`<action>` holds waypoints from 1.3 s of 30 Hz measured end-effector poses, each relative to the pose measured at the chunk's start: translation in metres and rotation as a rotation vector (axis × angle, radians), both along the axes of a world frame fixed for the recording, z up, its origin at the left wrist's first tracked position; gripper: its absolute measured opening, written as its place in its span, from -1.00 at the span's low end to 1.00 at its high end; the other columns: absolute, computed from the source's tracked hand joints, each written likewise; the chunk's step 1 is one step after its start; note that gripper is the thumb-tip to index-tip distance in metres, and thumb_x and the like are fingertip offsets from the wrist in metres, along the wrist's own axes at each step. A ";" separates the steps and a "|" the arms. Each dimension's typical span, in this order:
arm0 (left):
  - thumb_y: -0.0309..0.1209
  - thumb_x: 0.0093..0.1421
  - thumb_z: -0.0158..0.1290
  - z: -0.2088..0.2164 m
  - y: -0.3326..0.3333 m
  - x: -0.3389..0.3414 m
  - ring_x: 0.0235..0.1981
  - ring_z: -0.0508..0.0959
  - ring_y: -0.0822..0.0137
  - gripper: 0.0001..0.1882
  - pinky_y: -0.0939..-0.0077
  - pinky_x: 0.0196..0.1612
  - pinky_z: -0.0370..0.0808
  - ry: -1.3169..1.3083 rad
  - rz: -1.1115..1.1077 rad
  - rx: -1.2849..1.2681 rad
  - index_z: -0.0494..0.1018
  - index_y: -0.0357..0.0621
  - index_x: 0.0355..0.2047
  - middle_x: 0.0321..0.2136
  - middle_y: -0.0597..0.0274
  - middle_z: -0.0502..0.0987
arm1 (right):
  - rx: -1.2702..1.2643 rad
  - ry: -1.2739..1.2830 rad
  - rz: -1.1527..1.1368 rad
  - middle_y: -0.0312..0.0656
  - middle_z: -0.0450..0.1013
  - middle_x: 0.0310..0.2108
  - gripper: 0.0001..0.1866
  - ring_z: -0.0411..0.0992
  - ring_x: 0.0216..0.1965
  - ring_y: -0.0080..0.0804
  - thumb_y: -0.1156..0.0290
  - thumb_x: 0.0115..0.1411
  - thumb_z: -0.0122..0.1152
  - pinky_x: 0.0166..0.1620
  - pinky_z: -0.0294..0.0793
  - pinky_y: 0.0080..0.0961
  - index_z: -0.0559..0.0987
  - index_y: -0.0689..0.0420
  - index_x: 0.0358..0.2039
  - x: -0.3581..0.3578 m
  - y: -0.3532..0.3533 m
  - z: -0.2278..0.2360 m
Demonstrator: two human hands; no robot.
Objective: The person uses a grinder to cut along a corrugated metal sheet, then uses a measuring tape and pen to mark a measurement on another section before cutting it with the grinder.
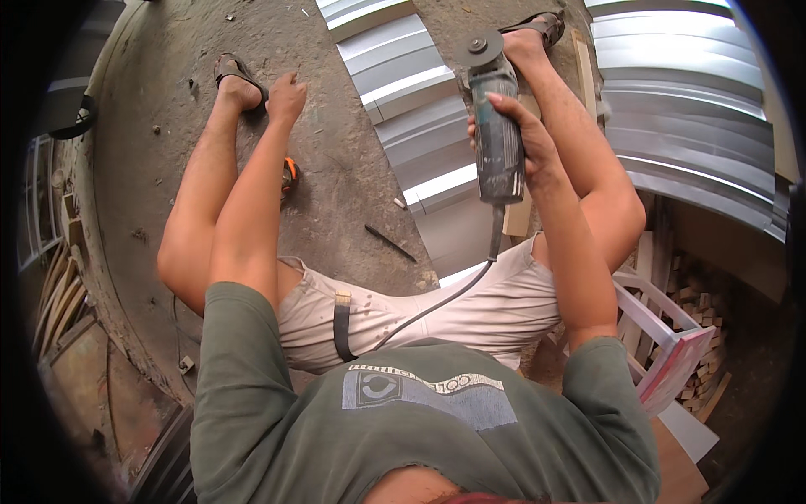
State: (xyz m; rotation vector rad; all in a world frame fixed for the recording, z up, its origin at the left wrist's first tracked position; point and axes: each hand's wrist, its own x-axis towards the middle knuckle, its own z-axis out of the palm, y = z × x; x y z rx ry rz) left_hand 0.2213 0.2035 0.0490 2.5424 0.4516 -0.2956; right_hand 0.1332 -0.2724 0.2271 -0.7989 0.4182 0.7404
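Grinder: grey-bodied electric angle grinder with a round metal disc (pixel 495 126), held above the strip of ribbed silver sheet metal (pixel 403 92) that lies on the concrete floor (pixel 168 101).
Right hand: right hand (pixel 525 143) wraps the grinder body, fingers closed tight around it.
Left hand: left hand (pixel 287 97) rests on the left knee, fingers loosely curled, holding nothing.
Axis: long axis runs near and far from the person; disc end points away, toward the right sandalled foot (pixel 537 29); black cable (pixel 445 298) leaves the near end across the beige shorts.
Progress: disc appears clear of the sheet; no sparks show, and no cut line can be made out, so the cutting is probably yet to start.
Nearby: black pencil-like rod (pixel 389 242) on the floor; orange tool (pixel 290 175) behind the left forearm.
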 end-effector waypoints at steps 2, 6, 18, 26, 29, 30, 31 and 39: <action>-0.11 0.15 0.15 0.007 -0.002 -0.027 0.44 0.16 0.04 -0.29 -0.28 0.27 0.25 0.147 0.058 0.008 0.34 0.06 0.33 0.43 0.18 0.19 | 0.080 0.031 -0.042 0.01 0.60 -0.42 -0.56 0.64 -0.48 -0.27 0.18 0.24 0.38 -0.40 0.73 -0.41 0.47 0.30 -0.15 0.000 -0.005 -0.001; 0.12 0.07 0.28 0.007 -0.031 -0.103 0.45 0.05 -0.20 0.02 -0.20 0.34 0.20 0.336 0.285 0.356 0.14 -0.10 0.41 0.39 -0.26 0.15 | 0.046 -0.010 -0.073 0.01 0.58 -0.40 -0.54 0.65 -0.45 -0.26 0.23 0.20 0.43 -0.37 0.75 -0.37 0.43 0.30 -0.13 -0.006 -0.021 -0.003; -0.23 0.31 0.07 0.000 -0.050 -0.153 0.33 0.29 -0.24 -0.32 -0.16 0.27 0.34 0.555 0.251 0.354 0.09 -0.03 0.37 0.33 -0.14 0.18 | 0.080 -0.014 -0.036 0.03 0.58 -0.42 -0.55 0.62 -0.49 -0.20 0.14 0.21 0.38 -0.41 0.70 -0.34 0.53 0.33 -0.19 -0.007 -0.038 -0.015; -0.27 0.26 0.09 0.020 -0.058 -0.147 0.31 0.32 -0.23 -0.25 -0.17 0.27 0.33 0.746 0.177 0.407 0.11 -0.21 0.40 0.37 -0.13 0.21 | 0.152 -0.102 -0.144 0.08 0.57 -0.23 -0.44 0.64 -0.21 -0.16 0.15 0.19 0.34 -0.13 0.73 -0.32 0.50 0.47 -0.09 -0.009 -0.038 -0.035; -0.09 0.24 0.14 0.066 -0.073 -0.131 0.25 0.43 -0.06 -0.25 -0.07 0.23 0.39 0.742 0.017 0.407 0.29 -0.30 0.32 0.26 -0.13 0.38 | 0.066 -0.166 -0.129 0.10 0.58 -0.15 -0.41 0.63 -0.17 -0.16 0.13 0.19 0.29 -0.11 0.70 -0.37 0.52 0.46 -0.04 -0.022 -0.014 -0.030; 0.05 0.21 0.16 0.084 -0.087 -0.120 0.21 0.47 -0.03 -0.18 -0.03 0.19 0.42 0.761 -0.065 0.208 0.33 -0.31 0.30 0.21 -0.16 0.43 | 0.058 -0.194 -0.114 0.08 0.58 -0.13 -0.41 0.62 -0.18 -0.21 0.10 0.18 0.28 -0.12 0.68 -0.41 0.53 0.44 -0.03 -0.025 -0.006 -0.029; 0.18 0.18 0.18 0.107 -0.105 -0.111 0.18 0.52 0.00 -0.11 0.02 0.16 0.45 0.771 -0.148 0.008 0.37 -0.31 0.27 0.16 -0.19 0.49 | 0.064 -0.202 -0.092 0.06 0.59 -0.11 -0.41 0.61 -0.20 -0.25 0.09 0.18 0.26 -0.13 0.67 -0.43 0.54 0.42 -0.02 -0.027 0.001 -0.029; 0.20 0.14 0.29 0.139 -0.240 -0.187 -0.09 0.64 0.27 -0.16 0.30 -0.08 0.61 0.440 0.137 -1.312 0.38 -0.26 0.13 -0.12 0.05 0.58 | 0.037 -0.187 0.101 -0.01 0.55 0.02 -0.29 0.56 -0.17 -0.35 0.02 0.17 0.24 -0.02 0.56 -0.43 0.47 0.38 0.14 -0.029 0.096 -0.097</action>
